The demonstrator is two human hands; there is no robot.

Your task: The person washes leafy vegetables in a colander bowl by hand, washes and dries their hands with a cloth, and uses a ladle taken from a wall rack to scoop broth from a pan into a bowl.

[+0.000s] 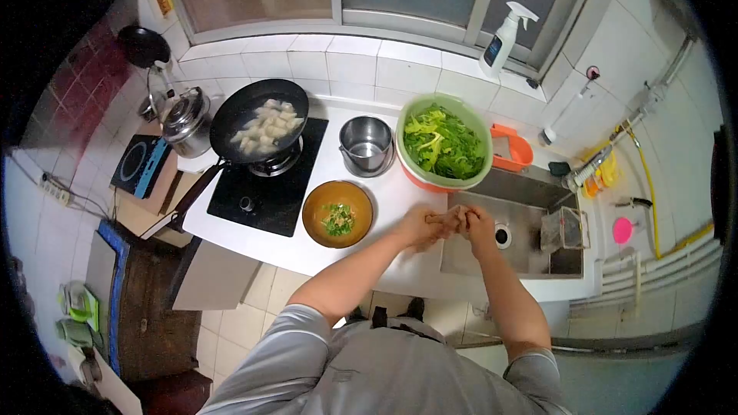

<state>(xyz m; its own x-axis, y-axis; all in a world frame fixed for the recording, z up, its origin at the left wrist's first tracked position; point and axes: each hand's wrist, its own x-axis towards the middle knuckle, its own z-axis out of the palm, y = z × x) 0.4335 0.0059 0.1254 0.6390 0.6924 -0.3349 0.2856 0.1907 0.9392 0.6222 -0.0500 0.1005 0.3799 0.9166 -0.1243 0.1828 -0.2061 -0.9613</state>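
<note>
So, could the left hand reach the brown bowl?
Probably yes: the brown bowl sits close by, with only bare counter between it and the left hand. That hand looks busy beside the right hand, though.

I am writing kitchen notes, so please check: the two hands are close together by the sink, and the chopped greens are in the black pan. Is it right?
No: the head view shows the chopped greens in the brown bowl, not the black pan. The left hand and right hand are close together by the sink.
</note>
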